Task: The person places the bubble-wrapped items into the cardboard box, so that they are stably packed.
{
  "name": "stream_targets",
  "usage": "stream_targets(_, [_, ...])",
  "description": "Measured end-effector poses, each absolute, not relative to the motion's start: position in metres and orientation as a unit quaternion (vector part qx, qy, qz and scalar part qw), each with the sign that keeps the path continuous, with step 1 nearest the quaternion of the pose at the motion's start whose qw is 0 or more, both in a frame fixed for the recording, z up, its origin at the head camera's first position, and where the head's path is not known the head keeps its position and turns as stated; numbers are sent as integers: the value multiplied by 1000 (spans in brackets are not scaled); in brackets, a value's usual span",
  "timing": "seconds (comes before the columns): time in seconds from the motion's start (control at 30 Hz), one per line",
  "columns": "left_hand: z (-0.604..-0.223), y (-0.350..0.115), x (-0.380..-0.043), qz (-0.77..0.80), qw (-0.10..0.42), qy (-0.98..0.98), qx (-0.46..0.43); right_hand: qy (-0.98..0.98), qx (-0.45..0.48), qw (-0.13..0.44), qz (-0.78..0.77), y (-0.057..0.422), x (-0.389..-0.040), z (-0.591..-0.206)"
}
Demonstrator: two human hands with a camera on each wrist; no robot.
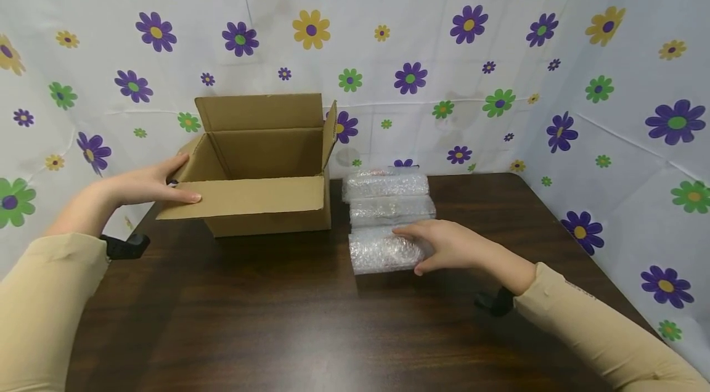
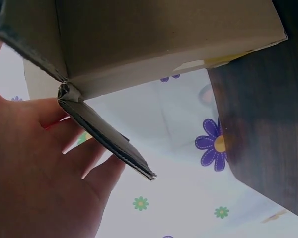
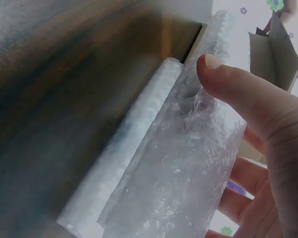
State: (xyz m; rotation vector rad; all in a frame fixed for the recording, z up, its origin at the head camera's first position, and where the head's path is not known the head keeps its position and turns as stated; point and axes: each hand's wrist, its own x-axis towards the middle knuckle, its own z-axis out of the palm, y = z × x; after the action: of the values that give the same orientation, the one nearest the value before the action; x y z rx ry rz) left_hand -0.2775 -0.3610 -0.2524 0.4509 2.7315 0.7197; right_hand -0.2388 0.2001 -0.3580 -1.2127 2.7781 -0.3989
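Observation:
An upright cardboard box (image 1: 266, 195) stands at the back left with its top flaps spread open. My left hand (image 1: 146, 185) holds its near left corner, the thumb over the front flap and the fingers against the outside of the left flap (image 2: 107, 136). Right of the box lie several bubble-wrapped bundles in a row, the farthest (image 1: 385, 183) near the back wall and another (image 1: 391, 210) before it. My right hand (image 1: 452, 244) grips the nearest bubble-wrapped bundle (image 3: 174, 148) by its right end, thumb on one side and fingers on the other. Bubble wrap blurs what is inside.
Everything stands on a dark brown wooden table (image 1: 310, 318). A white flower-print cloth (image 1: 366, 22) hangs close behind the box and along the sides. A dark wrist strap (image 1: 124, 247) sits on the left wrist, another on the right.

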Motion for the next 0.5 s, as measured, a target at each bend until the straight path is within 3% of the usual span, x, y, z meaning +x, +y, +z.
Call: stream_targets(0.5, [-251, -357, -276, 232, 150, 950, 149, 907, -400, 45, -128, 203, -235, -304])
